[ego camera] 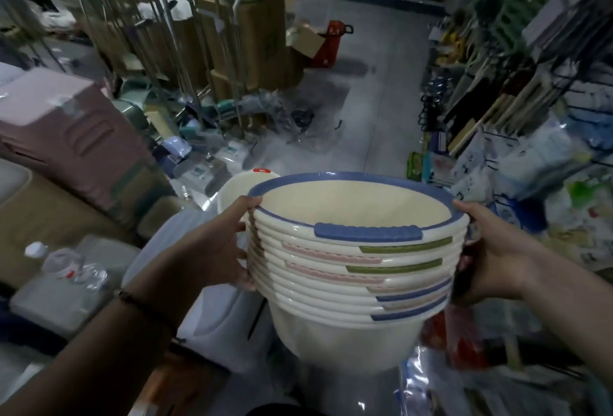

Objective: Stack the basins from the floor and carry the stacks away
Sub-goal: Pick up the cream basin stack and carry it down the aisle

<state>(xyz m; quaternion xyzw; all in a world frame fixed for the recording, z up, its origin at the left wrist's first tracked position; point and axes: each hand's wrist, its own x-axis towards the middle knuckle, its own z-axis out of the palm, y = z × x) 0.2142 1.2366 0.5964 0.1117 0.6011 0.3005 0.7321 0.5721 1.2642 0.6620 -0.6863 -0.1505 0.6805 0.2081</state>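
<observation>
A stack (pixel 351 269) of nested cream basins, the top one blue-rimmed, is held up off the floor (pixel 374 110) in the near middle of the aisle. The left hand (pixel 215 246) grips its left rims, thumb on the top rim, fingers curled against the side. The right hand (pixel 487 253) grips the right rims, thumb on top, fingers tucked under.

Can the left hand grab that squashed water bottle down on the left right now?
Probably not: the left hand is gripping the stack of basins, as is the right hand. The bottle lies uncovered below, but letting go could tip the stack.
</observation>
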